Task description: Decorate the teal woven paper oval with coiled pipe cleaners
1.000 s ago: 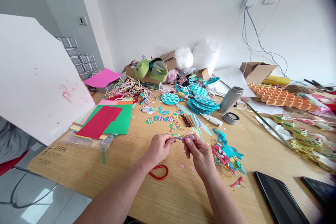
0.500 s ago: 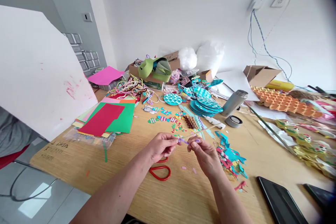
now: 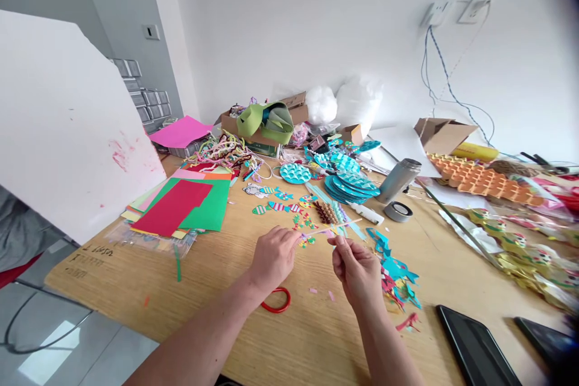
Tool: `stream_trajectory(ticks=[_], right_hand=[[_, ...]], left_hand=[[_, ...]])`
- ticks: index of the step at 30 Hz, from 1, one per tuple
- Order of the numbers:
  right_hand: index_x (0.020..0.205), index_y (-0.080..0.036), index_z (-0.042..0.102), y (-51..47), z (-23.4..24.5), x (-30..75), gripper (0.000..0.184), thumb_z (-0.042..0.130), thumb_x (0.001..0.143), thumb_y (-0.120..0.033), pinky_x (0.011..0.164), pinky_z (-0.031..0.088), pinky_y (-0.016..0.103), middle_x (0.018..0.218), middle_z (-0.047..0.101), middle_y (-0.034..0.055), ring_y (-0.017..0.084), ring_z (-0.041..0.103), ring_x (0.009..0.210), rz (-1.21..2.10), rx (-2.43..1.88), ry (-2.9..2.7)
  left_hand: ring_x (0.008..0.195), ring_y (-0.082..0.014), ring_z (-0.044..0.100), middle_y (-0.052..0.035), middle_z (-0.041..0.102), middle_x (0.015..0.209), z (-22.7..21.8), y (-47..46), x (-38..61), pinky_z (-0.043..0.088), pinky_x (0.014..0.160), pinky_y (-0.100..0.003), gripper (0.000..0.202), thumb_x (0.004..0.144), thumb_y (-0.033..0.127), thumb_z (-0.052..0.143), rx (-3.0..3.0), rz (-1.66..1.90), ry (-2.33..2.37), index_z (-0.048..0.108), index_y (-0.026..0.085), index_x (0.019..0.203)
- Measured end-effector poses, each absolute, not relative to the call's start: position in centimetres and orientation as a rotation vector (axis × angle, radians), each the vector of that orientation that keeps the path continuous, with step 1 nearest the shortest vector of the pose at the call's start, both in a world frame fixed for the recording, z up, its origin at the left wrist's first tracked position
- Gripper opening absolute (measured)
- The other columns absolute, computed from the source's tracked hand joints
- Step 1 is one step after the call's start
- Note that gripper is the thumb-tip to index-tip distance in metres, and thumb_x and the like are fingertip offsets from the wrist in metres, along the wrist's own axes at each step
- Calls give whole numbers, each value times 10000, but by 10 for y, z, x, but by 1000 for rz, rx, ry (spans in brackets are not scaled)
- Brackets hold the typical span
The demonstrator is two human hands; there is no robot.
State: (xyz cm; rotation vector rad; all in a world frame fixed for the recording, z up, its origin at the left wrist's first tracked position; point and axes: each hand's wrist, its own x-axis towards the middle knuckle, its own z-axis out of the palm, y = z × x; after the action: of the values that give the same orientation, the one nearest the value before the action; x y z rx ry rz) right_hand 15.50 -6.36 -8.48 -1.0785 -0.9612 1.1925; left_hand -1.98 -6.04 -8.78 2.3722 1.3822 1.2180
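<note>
My left hand [image 3: 272, 256] and my right hand [image 3: 357, 268] are raised just above the wooden table [image 3: 316, 338], fingers pinched. Between them they hold a small purple paper strip [image 3: 316, 233], one end in each pinch; a thin pale stick runs up to the right from it. Under my left hand lies the red handle of a pair of scissors [image 3: 277, 301]. Just beyond my fingers lie little striped paper fish [image 3: 275, 207]. A heap of teal and red paper cuttings [image 3: 393, 274] lies to the right of my right hand.
A stack of red and green paper sheets [image 3: 181, 208] lies at the left, a big white board [image 3: 58, 126] beyond it. Teal scalloped discs [image 3: 350, 184], a metal flask [image 3: 398, 180], a tape roll [image 3: 398, 211], boxes and an orange tray [image 3: 484, 178] crowd the back. Two dark tablets [image 3: 474, 347] lie front right.
Both hands stay pinched on the strip and have shifted slightly, the right hand lower and nearer. The camera moved a little, so the scene shifts.
</note>
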Motion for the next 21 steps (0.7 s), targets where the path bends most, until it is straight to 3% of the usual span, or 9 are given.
stream_trajectory(ticks=[5, 11, 16, 21], right_hand=[[835, -138, 629, -68, -75, 151, 424, 621, 734, -549, 259, 231, 136, 423, 513, -43, 54, 403, 289, 1174, -1254, -1072], [794, -157, 567, -64, -78, 156, 432, 521, 777, -586, 237, 257, 135, 408, 560, -23, 86, 463, 274, 1120, -1430, -1215], [865, -146, 571, -63, -82, 158, 429, 453, 823, -557, 211, 253, 143, 372, 561, -15, 112, 484, 256, 1352, -1536, -1245], [787, -153, 581, -65, -78, 157, 386, 505, 806, -530, 203, 233, 124, 329, 515, -44, 68, 392, 208, 1558, -1411, -1151]], left_hand=[[751, -195, 542, -69, 626, 774, -91, -62, -18, 423, 654, -304, 259, 906, 155, 385, 2752, 1088, 1438, 620, 162, 1015], [729, -167, 522, -43, 610, 756, -94, -64, -14, 439, 614, -277, 219, 893, 135, 437, 2996, 1139, 1349, 607, 132, 1031], [750, -169, 522, -44, 611, 770, -96, -67, -10, 448, 635, -286, 246, 903, 155, 426, 3081, 1026, 1282, 582, 140, 1093], [768, -165, 535, -57, 619, 794, -97, -70, -6, 451, 631, -287, 266, 920, 169, 391, 3090, 1003, 1248, 576, 135, 1107]])
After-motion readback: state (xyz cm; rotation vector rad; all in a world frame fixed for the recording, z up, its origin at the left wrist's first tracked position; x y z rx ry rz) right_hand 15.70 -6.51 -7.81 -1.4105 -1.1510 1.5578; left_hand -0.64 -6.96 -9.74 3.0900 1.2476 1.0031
